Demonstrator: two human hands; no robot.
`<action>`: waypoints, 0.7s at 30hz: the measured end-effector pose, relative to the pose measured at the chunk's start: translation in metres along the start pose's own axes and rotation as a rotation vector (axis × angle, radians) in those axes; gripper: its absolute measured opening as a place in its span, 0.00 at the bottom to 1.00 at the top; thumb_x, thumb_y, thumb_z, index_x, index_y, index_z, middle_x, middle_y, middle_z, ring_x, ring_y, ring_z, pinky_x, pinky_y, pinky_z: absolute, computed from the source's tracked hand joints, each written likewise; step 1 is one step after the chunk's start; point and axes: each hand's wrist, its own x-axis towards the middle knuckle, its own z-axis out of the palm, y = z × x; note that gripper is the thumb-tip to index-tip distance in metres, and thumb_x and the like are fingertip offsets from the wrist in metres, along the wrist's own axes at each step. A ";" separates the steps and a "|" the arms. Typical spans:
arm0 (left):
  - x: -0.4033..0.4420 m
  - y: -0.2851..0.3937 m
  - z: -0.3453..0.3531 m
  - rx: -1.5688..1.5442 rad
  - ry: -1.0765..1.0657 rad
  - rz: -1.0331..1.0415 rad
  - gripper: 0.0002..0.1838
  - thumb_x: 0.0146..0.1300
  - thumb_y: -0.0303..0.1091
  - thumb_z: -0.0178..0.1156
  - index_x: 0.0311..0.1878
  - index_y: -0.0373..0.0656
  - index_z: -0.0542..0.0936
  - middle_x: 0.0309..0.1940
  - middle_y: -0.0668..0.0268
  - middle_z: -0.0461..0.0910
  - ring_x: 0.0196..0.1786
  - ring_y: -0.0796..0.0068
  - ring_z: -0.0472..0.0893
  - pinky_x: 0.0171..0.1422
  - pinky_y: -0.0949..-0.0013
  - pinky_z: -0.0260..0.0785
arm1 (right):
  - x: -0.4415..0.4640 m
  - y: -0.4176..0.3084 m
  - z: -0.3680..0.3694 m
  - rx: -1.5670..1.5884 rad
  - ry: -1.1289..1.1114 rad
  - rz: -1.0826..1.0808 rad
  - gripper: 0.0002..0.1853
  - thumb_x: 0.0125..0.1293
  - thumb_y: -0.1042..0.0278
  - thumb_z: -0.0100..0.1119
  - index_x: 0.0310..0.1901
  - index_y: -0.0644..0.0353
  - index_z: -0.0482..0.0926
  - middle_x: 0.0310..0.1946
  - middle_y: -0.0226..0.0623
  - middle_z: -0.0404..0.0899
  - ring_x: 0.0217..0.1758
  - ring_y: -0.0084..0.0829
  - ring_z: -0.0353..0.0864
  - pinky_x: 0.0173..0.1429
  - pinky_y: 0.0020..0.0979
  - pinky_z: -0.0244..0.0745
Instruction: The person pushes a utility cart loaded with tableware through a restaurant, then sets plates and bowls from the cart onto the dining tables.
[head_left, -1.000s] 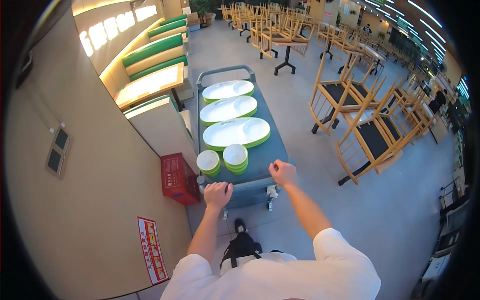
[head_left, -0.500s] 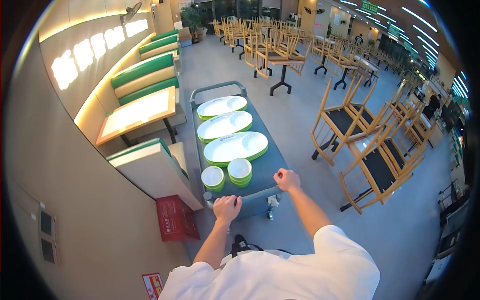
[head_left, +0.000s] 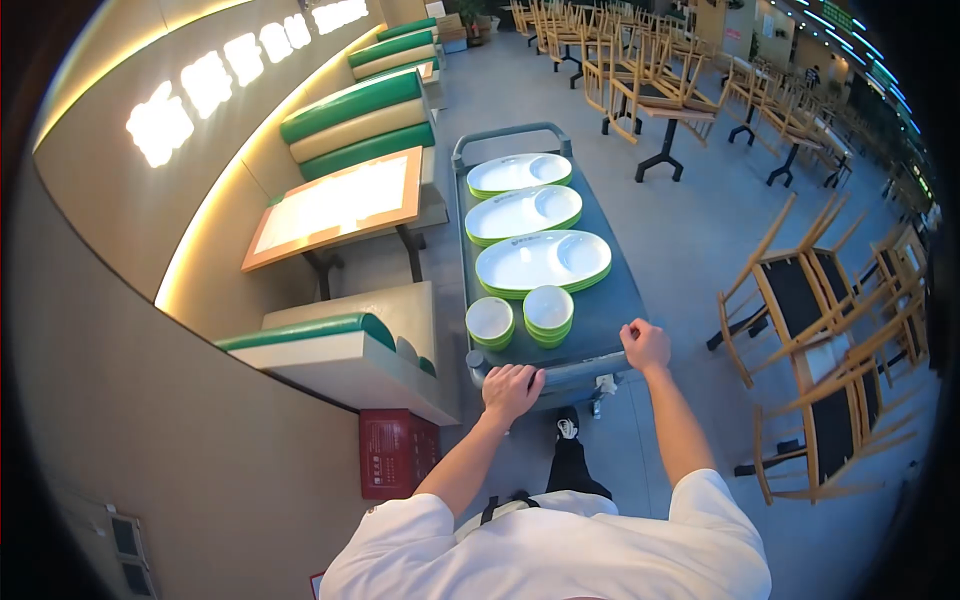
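Note:
A grey serving cart (head_left: 612,325) stands in front of me with its near push handle (head_left: 585,371) towards my body. My left hand (head_left: 513,390) is closed over the left part of that handle. At its right corner, my right hand (head_left: 646,344) is curled round the handle. Three stacks of oval white plates with green outsides lie on the cart's top: a near stack (head_left: 543,262), a middle stack (head_left: 523,213) and a far stack (head_left: 519,174). Closest to my left hand are two stacks of green-and-white bowls, a left stack (head_left: 490,322) and a right, taller stack (head_left: 548,314).
Left of the cart are a booth table (head_left: 340,208), green-and-cream benches (head_left: 355,122) and a red box (head_left: 398,455) on the floor. To the right, upturned wooden chairs (head_left: 835,330) rest on tables. More stacked chairs (head_left: 655,75) stand farther back, with grey floor (head_left: 660,210) between.
The view has swung left, so the cart now sits farther right in it. The booth and red box appear nearer. One foot has stepped forward under the cart; both hands stay on the handle.

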 end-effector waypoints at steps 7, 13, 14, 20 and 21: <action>0.126 -0.068 0.056 0.041 -0.010 -0.094 0.14 0.68 0.45 0.64 0.29 0.49 0.86 0.27 0.67 0.86 0.34 0.65 0.85 0.43 0.57 0.73 | 0.150 -0.024 0.041 -0.004 -0.012 -0.037 0.18 0.68 0.47 0.62 0.34 0.53 0.87 0.29 0.42 0.88 0.38 0.51 0.88 0.45 0.48 0.82; 0.216 -0.130 0.095 0.142 -0.024 -0.193 0.16 0.66 0.49 0.63 0.28 0.50 0.85 0.24 0.65 0.85 0.34 0.62 0.86 0.46 0.57 0.74 | 0.257 -0.041 0.083 -0.012 -0.087 -0.058 0.17 0.69 0.46 0.60 0.35 0.51 0.87 0.31 0.40 0.89 0.39 0.49 0.89 0.47 0.47 0.82; 0.230 -0.138 0.099 0.137 -0.031 -0.217 0.16 0.66 0.49 0.63 0.28 0.50 0.85 0.24 0.65 0.85 0.34 0.62 0.86 0.46 0.57 0.74 | 0.273 -0.045 0.088 -0.023 -0.108 -0.063 0.17 0.69 0.46 0.60 0.35 0.51 0.87 0.31 0.40 0.89 0.39 0.49 0.89 0.47 0.47 0.82; 0.322 -0.205 0.131 0.205 -0.046 -0.225 0.19 0.65 0.50 0.63 0.25 0.48 0.83 0.25 0.60 0.84 0.33 0.58 0.85 0.44 0.53 0.73 | 0.376 -0.074 0.128 0.027 -0.095 -0.075 0.16 0.69 0.47 0.62 0.35 0.51 0.87 0.31 0.40 0.89 0.40 0.50 0.88 0.46 0.49 0.82; 0.337 -0.222 0.142 0.232 -0.021 -0.198 0.18 0.64 0.50 0.63 0.23 0.48 0.82 0.24 0.59 0.83 0.31 0.55 0.84 0.41 0.52 0.73 | 0.394 -0.079 0.134 0.031 -0.082 -0.084 0.16 0.69 0.48 0.62 0.35 0.51 0.86 0.32 0.40 0.89 0.40 0.51 0.88 0.45 0.50 0.81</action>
